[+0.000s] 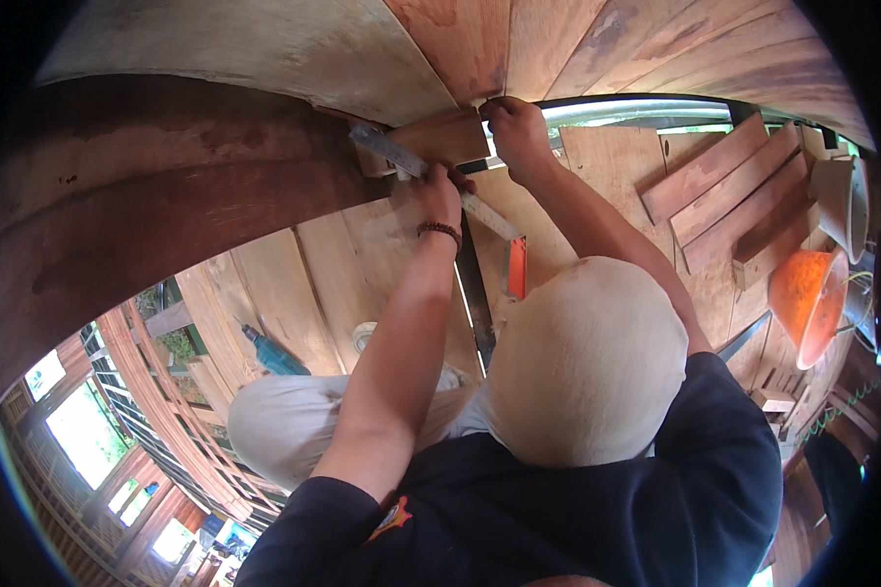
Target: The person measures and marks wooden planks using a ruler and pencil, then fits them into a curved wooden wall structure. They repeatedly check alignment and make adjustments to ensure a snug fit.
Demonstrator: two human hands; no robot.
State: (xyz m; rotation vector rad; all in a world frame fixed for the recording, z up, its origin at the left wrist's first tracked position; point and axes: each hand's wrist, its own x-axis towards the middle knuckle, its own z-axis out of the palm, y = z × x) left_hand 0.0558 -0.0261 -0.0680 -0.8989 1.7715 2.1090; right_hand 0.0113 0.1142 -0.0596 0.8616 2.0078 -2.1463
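My left hand [440, 194] is closed on a try square with a silver blade [385, 147] and orange handle [516, 269], angled across a short wooden board [450, 135] by the dark curved beam [147, 176]. My right hand [519, 137] is raised at that board's right end, fingers bent beside the overhead planks; whatever they hold is too small or hidden to make out.
Below are plywood boards [264, 293] with a dark gap, a teal drill [276, 354] at left, and my bent knees. At right lie loose reddish planks [705, 171], an orange bucket [801, 298] and a pale bucket [832, 196]. Slatted framework runs down the left.
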